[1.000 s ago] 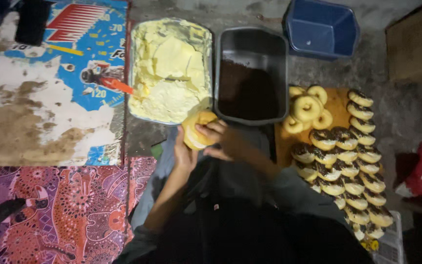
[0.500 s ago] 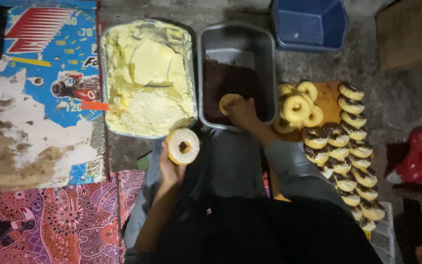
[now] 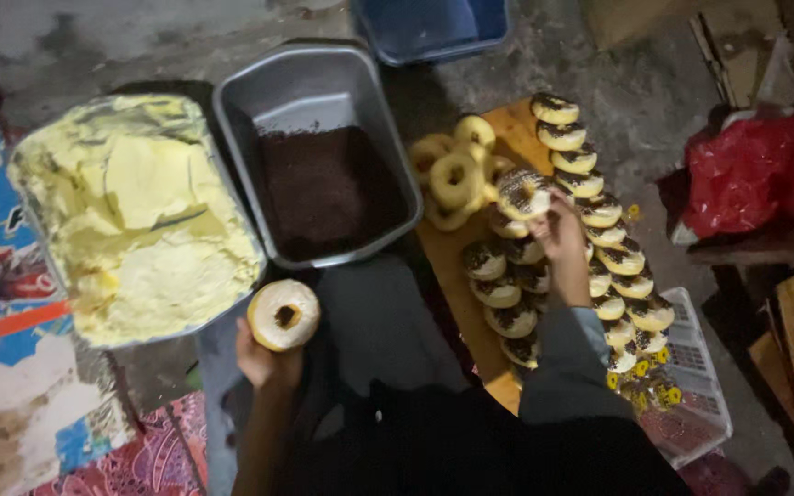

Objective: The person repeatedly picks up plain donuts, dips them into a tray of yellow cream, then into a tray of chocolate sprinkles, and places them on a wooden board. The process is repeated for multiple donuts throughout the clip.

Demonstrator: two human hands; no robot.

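Nearest the camera, at the bottom centre of the frame, dark clothing and grey trousers of the seated person are seen from above. Low and left of centre, the left hand [image 3: 266, 363] is raised with its fingers closed under a cream-covered doughnut [image 3: 283, 315], which is held face up, its dark hole showing. Right of centre, the right hand [image 3: 560, 234] is stretched out over a wooden board [image 3: 452, 266], and a sprinkle-topped doughnut [image 3: 522, 193] is gripped at its fingertips, just above the rows already laid there. Finished doughnuts [image 3: 599, 216] with dark sprinkles are lined up along the board in a long curved row towards the lower right. Plain doughnuts [image 3: 452, 174] are piled at the board's upper left end. Farther up, in the centre, a grey metal tray [image 3: 305, 92] holding dark chocolate sprinkles [image 3: 328, 188] is set on the floor. Touching its left side, a tub of pale yellow buttercream [image 3: 140, 220] is seen. A blue plastic tub [image 3: 429, 28] lies at the top edge, and a red plastic bag [image 3: 755, 170] at the right.
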